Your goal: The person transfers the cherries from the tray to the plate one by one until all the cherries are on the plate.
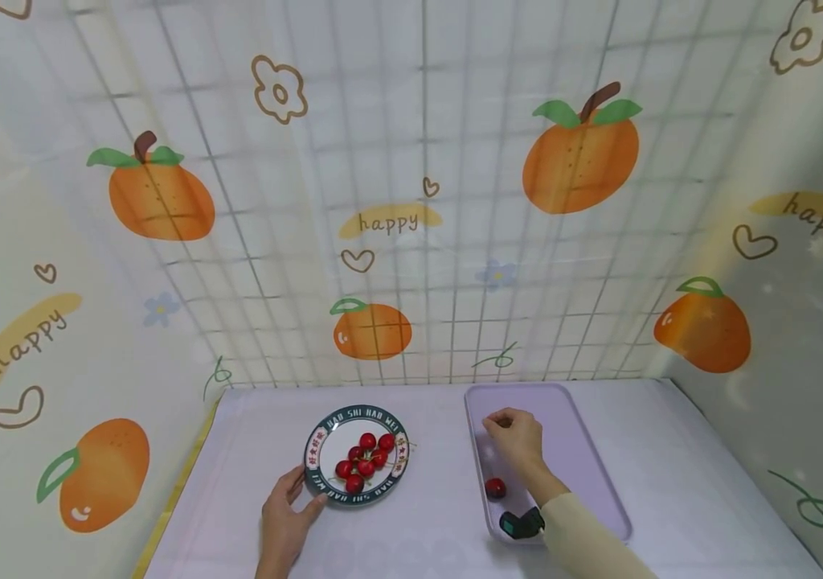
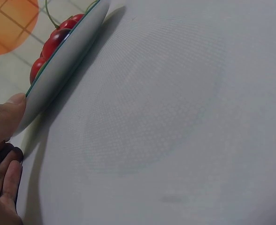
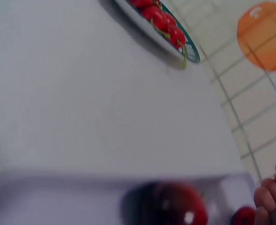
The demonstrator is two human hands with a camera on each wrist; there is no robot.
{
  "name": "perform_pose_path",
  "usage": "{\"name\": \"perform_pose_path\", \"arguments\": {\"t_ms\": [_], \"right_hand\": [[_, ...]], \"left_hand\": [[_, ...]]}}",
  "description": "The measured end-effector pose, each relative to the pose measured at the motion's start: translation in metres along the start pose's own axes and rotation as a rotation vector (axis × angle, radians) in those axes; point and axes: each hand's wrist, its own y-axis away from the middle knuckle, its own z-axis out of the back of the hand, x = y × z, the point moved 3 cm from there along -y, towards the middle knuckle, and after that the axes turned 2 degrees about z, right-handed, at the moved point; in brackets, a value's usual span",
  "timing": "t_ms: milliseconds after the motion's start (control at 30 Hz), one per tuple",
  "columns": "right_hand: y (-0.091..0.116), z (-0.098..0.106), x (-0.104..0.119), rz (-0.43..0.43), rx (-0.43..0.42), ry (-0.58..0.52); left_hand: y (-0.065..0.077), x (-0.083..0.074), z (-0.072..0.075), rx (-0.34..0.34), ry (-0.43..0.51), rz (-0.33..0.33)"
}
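Note:
A round plate point(image 1: 321, 480) with a dark lettered rim bears several red cherries point(image 1: 366, 468) with stems. At its near left edge my left hand point(image 1: 284, 511) holds the rim with thumb and fingers. My right hand point(image 1: 518, 441) is over the lilac tray point(image 1: 578, 450), thumb and fingertips together. In the right wrist view, a cherry point(image 3: 243, 216) shows right beside the fingers point(image 3: 265, 199), partly cut off. Whether they pinch it or its stem cannot be told. Another dark red cherry point(image 1: 495, 488) lies in the tray near its left edge.
A small black device point(image 1: 520, 524) sits by the right sleeve point(image 1: 585, 535), over the tray's near end. A pale cloth covers the table point(image 1: 433, 482). Behind and at the sides hang curtains point(image 1: 455, 281) printed with oranges, over a grid at the back.

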Motion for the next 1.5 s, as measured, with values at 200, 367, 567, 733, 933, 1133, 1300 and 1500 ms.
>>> {"name": "perform_pose_path", "arguments": {"t_ms": [200, 367, 567, 733, 933, 1133, 1300, 1500], "right_hand": [[0.001, 0.013, -0.016, -0.03, -0.012, 0.045], [0.004, 0.02, -0.025, -0.041, -0.017, 0.081], [0.008, 0.019, -0.036, -0.068, 0.023, 0.109], [0.01, 0.015, -0.037, -0.078, 0.043, 0.137], [0.008, 0.011, -0.036, -0.052, 0.021, 0.193], [0.009, 0.014, -0.034, -0.029, -0.017, 0.217], [0.008, 0.017, -0.033, -0.037, -0.04, 0.204], [0.005, 0.018, -0.029, -0.077, -0.045, 0.16]], "left_hand": [[-0.001, 0.004, -0.002, 0.008, -0.006, -0.006], [-0.001, 0.003, -0.002, 0.009, -0.001, -0.001], [0.0, 0.001, -0.001, 0.006, -0.008, 0.001], [0.001, 0.002, -0.001, -0.001, -0.007, -0.004], [0.002, 0.002, 0.0, -0.001, 0.0, -0.004], [0.002, 0.001, -0.001, -0.006, -0.009, -0.004], [0.0, 0.001, -0.001, -0.005, -0.009, -0.004], [-0.002, 0.002, 0.0, -0.017, -0.003, -0.024]]}}
